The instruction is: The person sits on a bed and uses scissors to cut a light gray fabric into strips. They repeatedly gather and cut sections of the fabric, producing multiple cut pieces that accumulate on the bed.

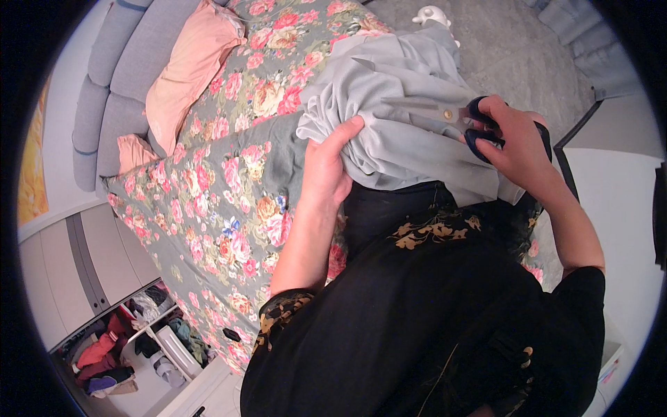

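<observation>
A light grey cloth (417,156) lies in gathered folds over my lap. My left hand (333,161) grips a bunch of it, the thumb pressed on top of the folds. My right hand (513,138) has its fingers through the dark blue handles of a pair of scissors (447,113). The scissor blades are spread and point left across the cloth, above my left thumb. Part of the upper blade seems to be hidden by fabric; whether cloth sits between the blades I cannot tell.
Beneath and around me is a bed with a floral cover (250,208). Pink pillows (193,73) rest against the grey padded headboard (130,78). An open wardrobe section (151,359) holds clothes at lower left. A white figure-shaped object (432,16) is beyond the cloth, near the grey floor (510,62).
</observation>
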The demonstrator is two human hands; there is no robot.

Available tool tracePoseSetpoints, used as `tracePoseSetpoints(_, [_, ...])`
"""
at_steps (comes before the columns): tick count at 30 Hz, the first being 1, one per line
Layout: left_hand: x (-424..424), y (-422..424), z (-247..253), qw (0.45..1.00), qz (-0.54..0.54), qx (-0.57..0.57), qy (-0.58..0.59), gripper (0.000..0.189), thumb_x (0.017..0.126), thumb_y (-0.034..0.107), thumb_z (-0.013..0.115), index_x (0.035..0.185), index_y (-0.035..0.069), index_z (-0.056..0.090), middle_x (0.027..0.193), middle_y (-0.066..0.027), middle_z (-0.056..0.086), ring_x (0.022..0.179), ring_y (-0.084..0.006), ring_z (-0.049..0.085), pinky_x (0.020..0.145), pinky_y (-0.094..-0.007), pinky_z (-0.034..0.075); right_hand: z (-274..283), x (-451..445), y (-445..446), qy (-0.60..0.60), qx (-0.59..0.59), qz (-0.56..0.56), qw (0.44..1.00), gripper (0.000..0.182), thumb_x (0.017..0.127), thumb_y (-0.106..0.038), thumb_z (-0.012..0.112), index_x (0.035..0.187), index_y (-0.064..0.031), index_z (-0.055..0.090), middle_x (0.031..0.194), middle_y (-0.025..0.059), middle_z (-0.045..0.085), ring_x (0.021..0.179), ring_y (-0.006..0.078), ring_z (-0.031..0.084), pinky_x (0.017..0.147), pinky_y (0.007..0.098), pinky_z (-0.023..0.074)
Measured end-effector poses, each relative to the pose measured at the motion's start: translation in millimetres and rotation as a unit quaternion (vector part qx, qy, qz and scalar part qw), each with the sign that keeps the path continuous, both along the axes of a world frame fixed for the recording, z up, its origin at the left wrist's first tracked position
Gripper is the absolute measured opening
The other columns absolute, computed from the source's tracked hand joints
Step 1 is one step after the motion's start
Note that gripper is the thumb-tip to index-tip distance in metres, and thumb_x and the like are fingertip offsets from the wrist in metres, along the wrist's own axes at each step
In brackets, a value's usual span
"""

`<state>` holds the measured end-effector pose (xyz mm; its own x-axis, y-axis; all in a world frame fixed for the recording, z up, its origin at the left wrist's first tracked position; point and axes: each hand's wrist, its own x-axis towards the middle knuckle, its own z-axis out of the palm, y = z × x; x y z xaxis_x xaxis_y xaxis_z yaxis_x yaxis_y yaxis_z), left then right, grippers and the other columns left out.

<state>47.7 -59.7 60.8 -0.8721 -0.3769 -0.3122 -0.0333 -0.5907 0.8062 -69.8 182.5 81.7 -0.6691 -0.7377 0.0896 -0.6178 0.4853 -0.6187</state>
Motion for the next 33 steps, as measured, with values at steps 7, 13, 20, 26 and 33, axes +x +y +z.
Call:
tracePoseSetpoints(7, [4,-5,-7,0.998,0.005,0.063,-0.01,0.038,0.088,0.01,0.058,0.121,-0.006,0.051,0.112,-0.0161,0.063,0.099,-0.0251,0.064,0.089,-0.0371,0.051,-4,6,4,0.041,0.018,0.054,0.998,0.039,0.071,-0.019,0.072,0.1,-0.0054,0.052,0.077,0.0099,0.061,0.075,0.0306,0.061,0.065,0.0399,0.0467])
tracePoseSetpoints(13, [4,-4,-5,0.998,-0.003,0.065,-0.001,0.038,0.088,0.01,0.057,0.122,-0.006,0.051,0.112,-0.0159,0.063,0.1,-0.0253,0.063,0.089,-0.0376,0.051,-19,11,3,0.026,-0.002,0.064,0.998,0.035,0.071,-0.015,0.075,0.096,-0.0032,0.053,0.082,0.0092,0.06,0.069,0.0246,0.06,0.06,0.0329,0.0468])
tracePoseSetpoints(20, [5,-3,-5,0.999,0.0,0.042,-0.006,0.039,0.087,0.008,0.058,0.123,-0.006,0.05,0.112,-0.0158,0.062,0.1,-0.0257,0.063,0.089,-0.0376,0.051,-15,11,1,0.037,0.0,0.079,0.996,0.034,0.072,-0.014,0.074,0.095,-0.0034,0.051,0.081,0.009,0.06,0.069,0.0256,0.06,0.059,0.0331,0.0469])
tracePoseSetpoints(26, [5,-2,-3,1.0,-0.007,0.017,0.005,0.042,0.085,0.006,0.059,0.125,-0.004,0.049,0.116,-0.0142,0.06,0.104,-0.024,0.061,0.091,-0.0363,0.049,-10,10,2,0.038,0.019,0.089,0.995,0.035,0.073,-0.016,0.074,0.096,-0.0046,0.051,0.079,0.0098,0.06,0.068,0.026,0.061,0.059,0.0344,0.0461])
tracePoseSetpoints(33, [5,0,-1,0.999,-0.007,-0.032,0.013,0.047,0.084,0.003,0.061,0.128,-0.002,0.047,0.121,-0.0134,0.058,0.107,-0.0229,0.059,0.092,-0.0357,0.048,-2,7,2,0.037,0.045,0.112,0.992,0.038,0.07,-0.015,0.072,0.097,-0.0065,0.047,0.077,0.0105,0.061,0.073,0.0322,0.061,0.062,0.0411,0.0443])
